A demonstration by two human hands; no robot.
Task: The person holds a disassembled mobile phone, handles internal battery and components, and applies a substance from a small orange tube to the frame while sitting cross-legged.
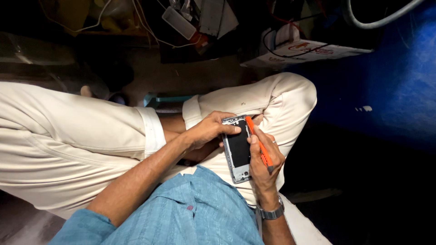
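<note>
Item: opened phone, back cover off, dark inner panel and grey frame showing. Location: centre of the frame, resting on the person's crossed legs in cream trousers. Long axis runs from the upper middle of the frame down toward the person's body, tilted slightly.

Left hand: comes in from the left of the frame, fingers curled over the phone's upper left corner and left edge, thumb lying across the top of it. Closed in a steadying grip on the phone.

Right hand: rises from the bottom of the frame along the phone's right edge, closed around an orange tool. The tool lies nearly parallel to the phone's long axis, its upper tip at the phone's top right corner. This hand is the nearer one to that edge. A wristwatch sits on the wrist; a ring shows on one finger.

Surroundings: blue shirt at the bottom centre; a white box and loose white cables in the dark upper part of the frame; blue wall at right.

Not determinable: whether the tool tip is under the frame or only touching it; the tool's lower end, hidden in the palm; the phone's right edge, covered by fingers; most floor clutter, lost in shadow.
</note>
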